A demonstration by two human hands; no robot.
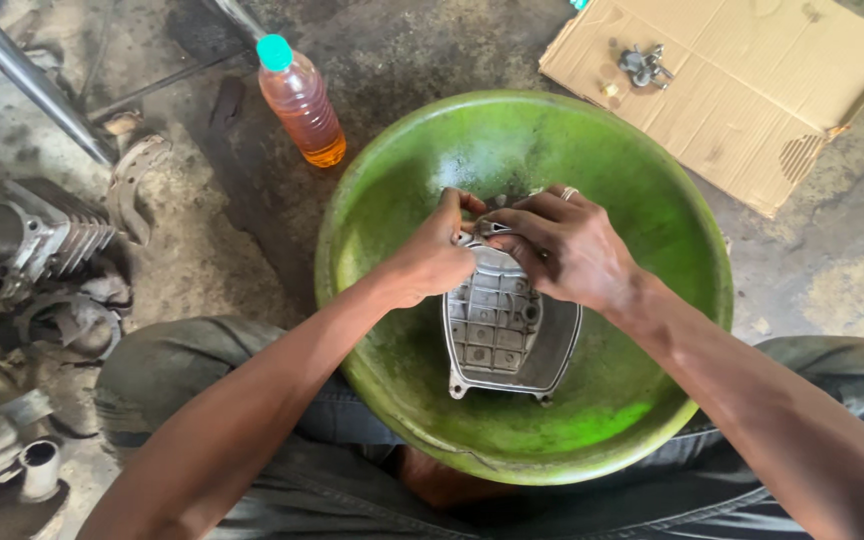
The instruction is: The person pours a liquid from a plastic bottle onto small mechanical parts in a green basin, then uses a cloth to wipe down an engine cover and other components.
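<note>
Left hand (439, 255): pinching the grey metal cover's (504, 335) top edge.
Right hand (562, 245): gripping it likewise.
Risk: cover likely slipping into green basin (642, 200).

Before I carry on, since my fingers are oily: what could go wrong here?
The metal cover is held only at its top edge by the left hand and right hand; it could slip into the green basin. The bottle stands close to the basin and might get knocked over.
</note>
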